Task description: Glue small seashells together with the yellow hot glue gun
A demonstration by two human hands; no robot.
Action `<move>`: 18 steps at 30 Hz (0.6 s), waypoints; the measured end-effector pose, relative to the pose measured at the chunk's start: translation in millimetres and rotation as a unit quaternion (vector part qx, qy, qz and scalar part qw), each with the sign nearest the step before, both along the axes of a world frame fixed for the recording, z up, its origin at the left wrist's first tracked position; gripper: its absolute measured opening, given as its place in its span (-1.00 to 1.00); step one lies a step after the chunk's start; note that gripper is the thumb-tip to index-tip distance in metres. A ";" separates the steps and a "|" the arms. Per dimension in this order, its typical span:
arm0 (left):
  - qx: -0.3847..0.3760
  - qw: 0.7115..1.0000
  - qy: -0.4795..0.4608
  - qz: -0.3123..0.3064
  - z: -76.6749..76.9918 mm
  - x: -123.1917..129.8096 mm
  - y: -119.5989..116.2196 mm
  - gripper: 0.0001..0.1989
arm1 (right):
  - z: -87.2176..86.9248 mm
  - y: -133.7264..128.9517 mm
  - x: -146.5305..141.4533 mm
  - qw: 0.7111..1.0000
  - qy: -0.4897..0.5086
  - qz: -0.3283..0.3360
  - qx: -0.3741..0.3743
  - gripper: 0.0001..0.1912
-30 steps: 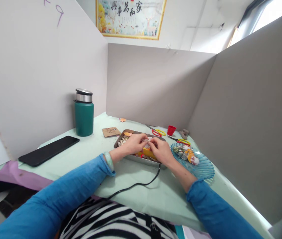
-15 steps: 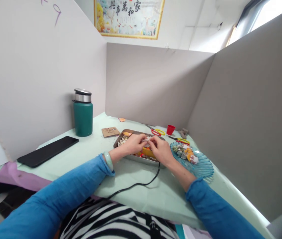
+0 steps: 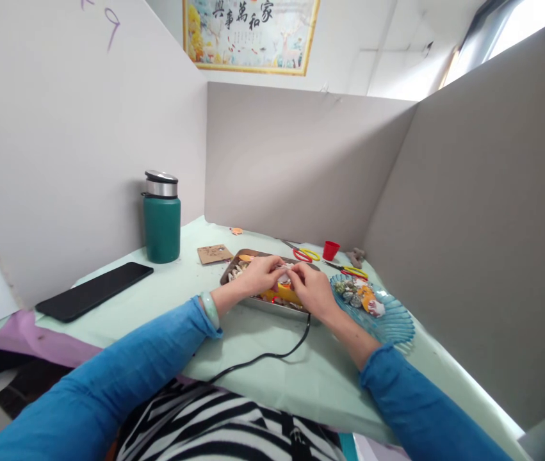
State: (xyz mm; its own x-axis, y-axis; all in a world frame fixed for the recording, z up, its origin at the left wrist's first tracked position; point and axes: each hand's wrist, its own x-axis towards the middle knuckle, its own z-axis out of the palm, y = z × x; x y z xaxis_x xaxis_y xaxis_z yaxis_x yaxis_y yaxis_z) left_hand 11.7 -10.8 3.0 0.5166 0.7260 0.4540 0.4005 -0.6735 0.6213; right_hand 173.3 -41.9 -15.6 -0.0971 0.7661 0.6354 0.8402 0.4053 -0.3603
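Note:
My left hand (image 3: 260,276) and my right hand (image 3: 314,291) meet over a shallow metal tray (image 3: 266,307). Both are closed, fingertips pinching a small white piece (image 3: 285,269) between them; fingers cover most of it, so its kind is unclear. Below them in the tray lies a yellow tool (image 3: 285,294) with a small red light, which looks like a glue gun. A black cord (image 3: 272,354) runs from the tray's front right corner toward my lap. Pale shell-like pieces (image 3: 236,271) fill the tray's left part.
Right of the tray sits a blue glass plate (image 3: 397,323) bearing small decorated pieces. Two pairs of scissors (image 3: 307,255) and a red cup (image 3: 330,250) stand behind. Leftward are a brown card (image 3: 214,254), a green bottle (image 3: 162,227) and a black phone-like slab (image 3: 95,292). Grey partitions (image 3: 296,160) enclose the table.
Both hands keep their pinch on the white piece over the tray, with only slight finger movement. The whole view has shifted very slightly.

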 end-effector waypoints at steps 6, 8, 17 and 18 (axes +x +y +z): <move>-0.027 0.999 -0.017 -0.005 -3.2 0.2 3.6 -0.72 | -0.3 -0.1 0.6 1.000 0.002 0.007 0.001 -0.71; -0.029 0.999 -0.017 -0.007 -4.0 0.0 4.7 -0.71 | -0.2 -0.4 0.5 1.000 0.000 0.006 0.000 -0.71; -0.068 0.997 -0.025 -0.014 -6.0 -0.7 8.0 -0.68 | -0.7 -0.4 0.6 1.000 -0.006 -0.002 0.004 -0.69; -0.072 0.997 -0.029 -0.015 -5.6 -0.4 7.7 -0.68 | -0.6 -0.6 0.6 1.000 -0.002 -0.002 0.005 -0.69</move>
State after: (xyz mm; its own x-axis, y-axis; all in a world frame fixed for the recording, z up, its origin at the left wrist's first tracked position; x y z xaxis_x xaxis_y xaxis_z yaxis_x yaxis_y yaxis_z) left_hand 11.3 -3.1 -2.6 0.5153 0.7700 0.3762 0.3421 -0.5873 0.7335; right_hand 173.9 -42.5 -16.2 -0.0973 0.7605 0.6420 0.8430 0.4059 -0.3531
